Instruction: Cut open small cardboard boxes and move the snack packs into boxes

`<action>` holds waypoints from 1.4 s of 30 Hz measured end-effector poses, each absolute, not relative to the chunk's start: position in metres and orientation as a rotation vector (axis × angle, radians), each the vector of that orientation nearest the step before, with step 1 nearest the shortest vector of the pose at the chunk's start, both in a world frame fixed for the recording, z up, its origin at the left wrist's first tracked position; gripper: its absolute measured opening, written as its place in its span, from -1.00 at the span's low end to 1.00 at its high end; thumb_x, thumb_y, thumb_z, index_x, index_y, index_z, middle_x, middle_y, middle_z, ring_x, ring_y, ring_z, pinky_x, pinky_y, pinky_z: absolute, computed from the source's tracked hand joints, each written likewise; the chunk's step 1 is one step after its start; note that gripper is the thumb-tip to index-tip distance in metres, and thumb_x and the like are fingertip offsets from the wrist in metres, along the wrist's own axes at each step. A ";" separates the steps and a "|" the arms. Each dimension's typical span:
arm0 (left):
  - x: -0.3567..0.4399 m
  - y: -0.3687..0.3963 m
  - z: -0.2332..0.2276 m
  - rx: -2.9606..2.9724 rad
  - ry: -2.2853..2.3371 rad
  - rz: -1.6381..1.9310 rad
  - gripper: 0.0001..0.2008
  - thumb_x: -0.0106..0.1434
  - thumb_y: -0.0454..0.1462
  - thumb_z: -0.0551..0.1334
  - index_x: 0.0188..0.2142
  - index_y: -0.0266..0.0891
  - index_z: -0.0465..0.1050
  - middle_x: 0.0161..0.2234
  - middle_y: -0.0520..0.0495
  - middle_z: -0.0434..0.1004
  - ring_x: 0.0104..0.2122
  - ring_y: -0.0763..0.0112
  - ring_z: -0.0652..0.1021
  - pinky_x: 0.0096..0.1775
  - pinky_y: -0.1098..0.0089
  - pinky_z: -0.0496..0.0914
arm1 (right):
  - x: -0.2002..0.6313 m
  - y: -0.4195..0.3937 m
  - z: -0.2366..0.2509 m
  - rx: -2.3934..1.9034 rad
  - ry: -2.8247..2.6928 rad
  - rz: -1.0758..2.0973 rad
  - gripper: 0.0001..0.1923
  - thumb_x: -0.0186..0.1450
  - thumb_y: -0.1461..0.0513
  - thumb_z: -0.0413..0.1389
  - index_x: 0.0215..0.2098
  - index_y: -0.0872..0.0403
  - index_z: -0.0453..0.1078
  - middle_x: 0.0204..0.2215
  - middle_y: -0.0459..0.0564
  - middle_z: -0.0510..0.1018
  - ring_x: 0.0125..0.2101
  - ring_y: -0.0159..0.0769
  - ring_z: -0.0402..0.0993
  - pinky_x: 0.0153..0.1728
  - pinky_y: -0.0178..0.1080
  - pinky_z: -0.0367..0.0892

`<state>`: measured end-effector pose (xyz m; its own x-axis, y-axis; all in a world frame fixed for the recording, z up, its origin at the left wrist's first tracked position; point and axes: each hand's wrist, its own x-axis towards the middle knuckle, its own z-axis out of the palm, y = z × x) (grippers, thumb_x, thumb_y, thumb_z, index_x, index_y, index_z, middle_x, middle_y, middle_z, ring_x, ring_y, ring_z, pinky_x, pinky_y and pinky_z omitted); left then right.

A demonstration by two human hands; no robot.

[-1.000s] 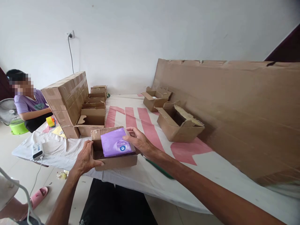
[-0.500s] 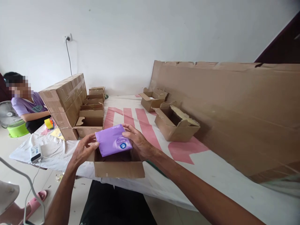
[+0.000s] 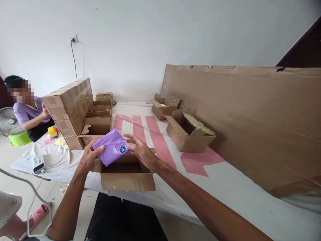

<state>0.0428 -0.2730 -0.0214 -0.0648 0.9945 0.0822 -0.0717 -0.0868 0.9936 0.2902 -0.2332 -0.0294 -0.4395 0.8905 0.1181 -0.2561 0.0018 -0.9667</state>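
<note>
A purple soft pack of tissues [image 3: 109, 147] with a round blue and white logo is held tilted above an open cardboard box [image 3: 127, 182] at the table's front edge. My left hand [image 3: 90, 154] grips the pack's left side, thumb on the front face, other fingers partly hidden behind it. At the pack's right edge, my right hand [image 3: 144, 152] has its fingers stretched out and apart, the tips at or touching that edge. The box's inside is dark, and its contents cannot be made out.
Taped cartons [image 3: 67, 110] are stacked at left, beside a row of open boxes [image 3: 99, 129]. Two more open boxes [image 3: 189, 134] stand right, before a tall cardboard sheet [image 3: 240, 124]. A person [image 3: 31, 112] sits far left near yellow tape [image 3: 52, 131] and a corded white device [image 3: 38, 164].
The tissue pack has shifted left and turned, its left side raised less flat. My right hand has loosened at its edge. The seated person has raised a hand to the stacked cartons.
</note>
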 end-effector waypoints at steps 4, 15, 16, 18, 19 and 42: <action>0.039 -0.272 -0.021 1.175 1.175 1.345 -0.29 0.07 0.05 0.57 0.12 -0.25 0.59 -0.14 -0.14 0.68 -0.23 0.23 0.62 -0.25 0.38 0.45 | 0.285 -0.234 -0.039 -0.679 -1.396 1.609 -0.42 0.23 -0.03 0.35 0.15 -0.08 0.39 0.12 0.01 0.61 0.07 -0.10 0.59 0.01 -0.05 0.57; 0.034 -0.263 -0.024 1.163 1.147 1.329 -0.31 0.09 0.12 0.54 0.08 -0.27 0.63 -0.24 -0.10 0.64 -0.30 0.31 0.57 -0.27 0.39 0.43 | 0.283 -0.229 -0.043 -0.671 -1.380 1.590 -0.48 0.21 0.00 0.35 0.10 -0.08 0.44 0.07 -0.01 0.64 0.07 -0.12 0.59 0.05 -0.05 0.56; 0.033 -0.262 -0.025 1.166 1.148 1.329 -0.31 0.10 0.12 0.54 0.08 -0.28 0.63 -0.25 -0.09 0.63 -0.32 0.33 0.56 -0.28 0.40 0.42 | 0.283 -0.228 -0.044 -0.672 -1.378 1.589 -0.48 0.22 0.00 0.34 0.10 -0.08 0.44 0.08 -0.02 0.64 0.07 -0.12 0.58 0.05 -0.05 0.56; 0.032 -0.261 -0.026 1.175 1.155 1.327 -0.30 0.10 0.14 0.53 0.07 -0.29 0.63 -0.28 -0.07 0.61 -0.35 0.36 0.53 -0.31 0.42 0.39 | 0.282 -0.227 -0.045 -0.675 -1.374 1.585 -0.48 0.21 -0.01 0.34 0.10 -0.09 0.44 0.08 -0.03 0.64 0.08 -0.12 0.57 0.05 -0.06 0.55; 0.032 -0.260 -0.026 1.178 1.162 1.326 -0.30 0.10 0.15 0.52 0.07 -0.29 0.62 -0.29 -0.06 0.60 -0.36 0.37 0.52 -0.32 0.43 0.37 | 0.282 -0.226 -0.045 -0.675 -1.372 1.585 -0.47 0.21 -0.02 0.34 0.10 -0.09 0.44 0.08 -0.03 0.63 0.09 -0.12 0.57 0.05 -0.06 0.55; 0.041 -0.257 -0.022 1.166 1.059 1.154 -0.45 -0.02 -0.20 0.59 -0.01 -0.28 0.65 -0.02 -0.24 0.74 0.04 -0.07 0.67 0.07 0.12 0.52 | 0.259 -0.172 -0.042 -0.732 -1.394 1.357 -0.46 0.31 -0.16 0.23 0.13 -0.09 0.48 0.03 -0.03 0.65 0.15 -0.03 0.49 0.19 0.02 0.41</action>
